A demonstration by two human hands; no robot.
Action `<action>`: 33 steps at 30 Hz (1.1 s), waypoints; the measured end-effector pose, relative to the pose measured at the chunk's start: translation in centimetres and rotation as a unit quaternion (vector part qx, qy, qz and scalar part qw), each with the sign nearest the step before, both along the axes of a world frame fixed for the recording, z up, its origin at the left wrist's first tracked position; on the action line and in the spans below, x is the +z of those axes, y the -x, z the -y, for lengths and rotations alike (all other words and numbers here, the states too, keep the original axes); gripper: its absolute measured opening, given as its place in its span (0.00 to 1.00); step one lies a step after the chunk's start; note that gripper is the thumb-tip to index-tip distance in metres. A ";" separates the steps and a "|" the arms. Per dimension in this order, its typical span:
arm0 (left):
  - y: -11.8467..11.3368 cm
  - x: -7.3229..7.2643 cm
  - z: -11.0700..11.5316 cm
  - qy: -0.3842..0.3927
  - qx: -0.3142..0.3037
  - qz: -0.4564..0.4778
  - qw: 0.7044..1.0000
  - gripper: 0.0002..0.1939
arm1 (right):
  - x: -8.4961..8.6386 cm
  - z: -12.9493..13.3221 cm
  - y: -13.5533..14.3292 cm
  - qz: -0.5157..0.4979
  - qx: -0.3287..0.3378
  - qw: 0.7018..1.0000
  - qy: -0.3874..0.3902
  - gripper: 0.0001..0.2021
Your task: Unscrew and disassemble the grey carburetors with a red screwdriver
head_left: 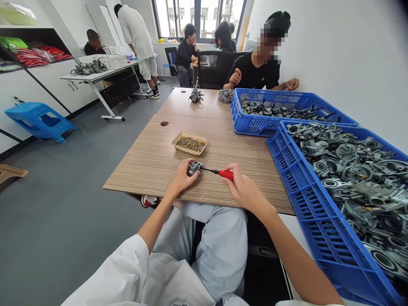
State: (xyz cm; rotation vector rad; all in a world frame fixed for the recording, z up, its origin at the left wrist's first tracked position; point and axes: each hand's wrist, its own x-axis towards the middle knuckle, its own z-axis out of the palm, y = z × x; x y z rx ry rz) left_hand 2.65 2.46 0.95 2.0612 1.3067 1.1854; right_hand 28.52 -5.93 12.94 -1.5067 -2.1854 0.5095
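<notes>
Near the table's front edge, my left hand (184, 177) is closed around a small grey metal carburetor body (194, 168), partly covered by the fingers. My right hand (239, 185) grips the red handle of a screwdriver (225, 174). Its dark shaft points left, and the tip meets the right side of the carburetor body. Just beyond my left hand stands a tan tray (174, 145) holding many small brass-coloured and silvery pieces, probably screws.
On the right, a large blue crate (291, 187) is heaped with metal castings; another blue crate (251, 125) stands behind it. A carburetor (195, 95) and a pile of small metal parts (225, 96) lie at the table's far end. A person (261, 68) sits there.
</notes>
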 end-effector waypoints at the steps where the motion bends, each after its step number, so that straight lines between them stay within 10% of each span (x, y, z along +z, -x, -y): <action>1: 0.0 0.0 0.0 -0.001 -0.001 0.001 1.000 0.22 | 0.1 0.0 0.1 0.016 -0.014 1.000 0.002 0.08; 13: 0.0 0.0 0.0 -0.004 -0.001 -0.003 1.000 0.22 | 0.7 -0.1 0.7 0.193 -0.100 0.976 0.008 0.14; 26: 0.1 -0.1 0.0 0.000 0.000 0.000 1.000 0.23 | 0.4 -0.1 -0.4 0.003 0.014 1.000 0.006 0.10; 33: 0.0 -0.1 0.0 0.000 0.002 -0.001 1.000 0.22 | 0.4 -0.1 0.5 0.114 -0.078 0.990 -0.007 0.11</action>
